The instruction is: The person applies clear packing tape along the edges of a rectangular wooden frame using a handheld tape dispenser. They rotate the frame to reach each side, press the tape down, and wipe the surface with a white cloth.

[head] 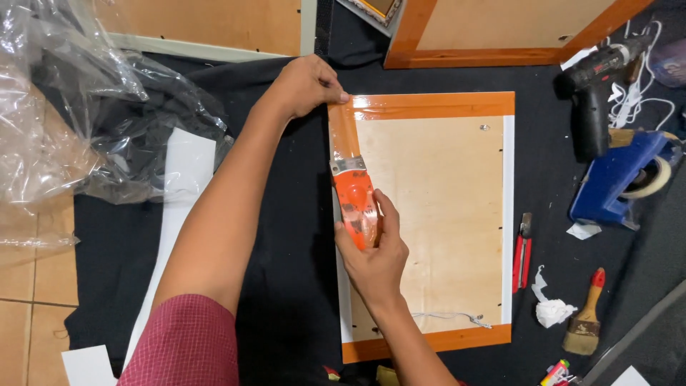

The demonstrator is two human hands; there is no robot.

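A wooden picture frame [436, 106] lies back-up on a black cloth, its pale backing board [436, 207] facing me. Clear tape runs along its top and left edges. My left hand [307, 84] presses on the frame's top left corner. My right hand [375, 254] grips the orange handle of a scraper [355, 196], whose metal ferrule and blade lie along the frame's left edge, pointing toward the corner. A thin hanging cord [450, 316] crosses the lower part of the board.
Right of the frame lie a red utility knife [524, 251], a crumpled white paper [552, 311], a paintbrush [587, 318], a blue tape dispenser [618, 182] and a black cordless drill [597, 86]. Crumpled clear plastic [64, 107] sits at left. More frames [500, 32] lie at the top.
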